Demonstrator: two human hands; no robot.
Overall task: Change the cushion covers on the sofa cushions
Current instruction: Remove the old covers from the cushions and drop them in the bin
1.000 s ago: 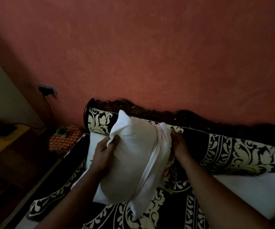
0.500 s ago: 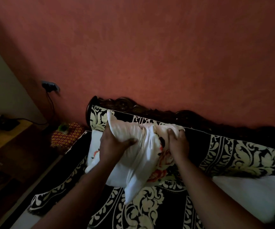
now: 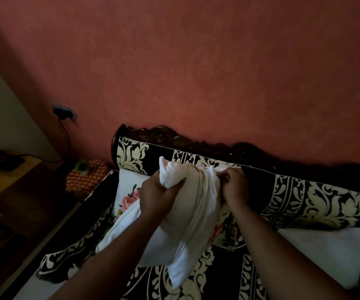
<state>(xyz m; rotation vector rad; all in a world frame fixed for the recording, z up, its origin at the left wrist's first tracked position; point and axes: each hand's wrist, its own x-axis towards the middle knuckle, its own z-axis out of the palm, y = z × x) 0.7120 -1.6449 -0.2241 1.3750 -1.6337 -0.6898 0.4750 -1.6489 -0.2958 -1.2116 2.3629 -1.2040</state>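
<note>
Head view, single camera, dim light. Left hand [image 3: 156, 197] is closed in a fist around the upper left corner of the cushion [image 3: 174, 215], fingers curled into the white fabric so that a peak of it stands up above the knuckles. Right hand [image 3: 233, 187] pinches the bunched edge of the cushion cover [image 3: 198, 230] at the cushion's top right, fingers curled tight on the cloth. The cover is white on the side seen here and is gathered in folds over the right half of the cushion; a loose flap of it hangs down toward the front edge of the sofa [image 3: 304, 202]. A floral print shows at the cover's lower right, partly hidden. The cushion is held above the sofa seat, near the backrest and toward the sofa's left end; whether it touches the seat cannot be told. A second cushion [image 3: 129, 191] with a rose print leans in the sofa's back left corner, behind the left forearm. A plain white cushion [image 3: 326, 252] lies on the seat toward the right end, well apart from the hands. The sofa carries a black and cream patterned throw and a carved dark wooden top rail. Left of the sofa: a red patterned bag [image 3: 88, 176], and a wooden desk [image 3: 5, 176] with cables on it. A wall socket [image 3: 64, 110] with a plugged lead sits on the red wall [image 3: 196, 72].
</note>
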